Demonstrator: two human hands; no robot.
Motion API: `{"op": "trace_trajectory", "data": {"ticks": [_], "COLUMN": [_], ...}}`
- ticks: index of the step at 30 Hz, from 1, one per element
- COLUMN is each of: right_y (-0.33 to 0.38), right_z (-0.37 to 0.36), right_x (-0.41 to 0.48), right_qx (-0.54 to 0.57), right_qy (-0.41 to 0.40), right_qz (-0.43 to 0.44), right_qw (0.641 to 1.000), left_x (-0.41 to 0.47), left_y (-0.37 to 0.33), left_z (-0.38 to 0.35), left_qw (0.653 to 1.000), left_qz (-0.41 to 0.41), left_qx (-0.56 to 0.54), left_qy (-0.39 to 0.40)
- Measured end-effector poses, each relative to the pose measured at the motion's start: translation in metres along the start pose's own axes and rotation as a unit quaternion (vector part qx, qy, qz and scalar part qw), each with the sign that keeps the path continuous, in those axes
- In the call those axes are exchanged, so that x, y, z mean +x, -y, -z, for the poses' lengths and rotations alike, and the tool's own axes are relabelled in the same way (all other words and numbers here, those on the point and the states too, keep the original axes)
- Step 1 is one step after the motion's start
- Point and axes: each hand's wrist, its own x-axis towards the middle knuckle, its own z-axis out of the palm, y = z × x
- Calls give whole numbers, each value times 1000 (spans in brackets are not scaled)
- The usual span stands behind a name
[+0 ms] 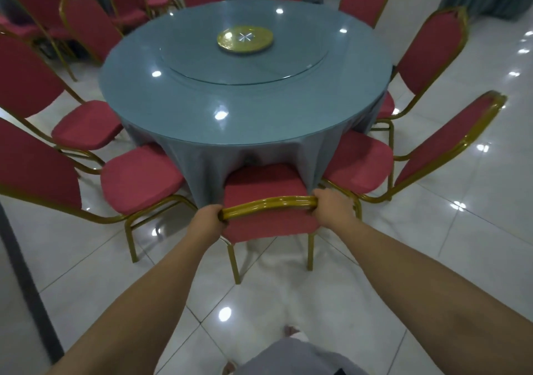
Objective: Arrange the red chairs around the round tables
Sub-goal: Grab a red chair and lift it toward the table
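A red chair (264,184) with a gold frame stands right in front of me, its seat partly under the blue cloth of the round table (202,109). My left hand (209,217) grips the left end of its gold top rail. My right hand (330,205) grips the right end of the same rail. Red chairs ring the table: one at the near left (138,181), one at the near right (357,164), others along both sides and the far edge.
A glass turntable (245,65) with a gold plate (245,39) sits on the table. More red chairs (37,8) and blue-draped tables stand behind. A dark post (26,270) rises at the left. Glossy white tile floor (432,259) spreads to my right.
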Motion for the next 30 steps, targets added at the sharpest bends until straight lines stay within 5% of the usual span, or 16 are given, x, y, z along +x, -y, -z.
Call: {"op": "trace_trajectory", "data": {"ticks": [4,17,30], "right_y": [1,10,2], "right_z": [-11,-10,-26], "right_x": [-16,-34,-53], "right_qx": [25,78,87], "right_qy": [-7,-62,-12], "right_qz": [-41,14,-6], "right_qw": [999,995,996], "left_x": [-6,-1,-19], "left_y": [-2,16,41], "left_z": [-3,13,2], "left_qw": [999,988,986], "left_qz": [-23,-69,-97], "left_qx": [39,134,125], "left_qy": [11,24,48]}}
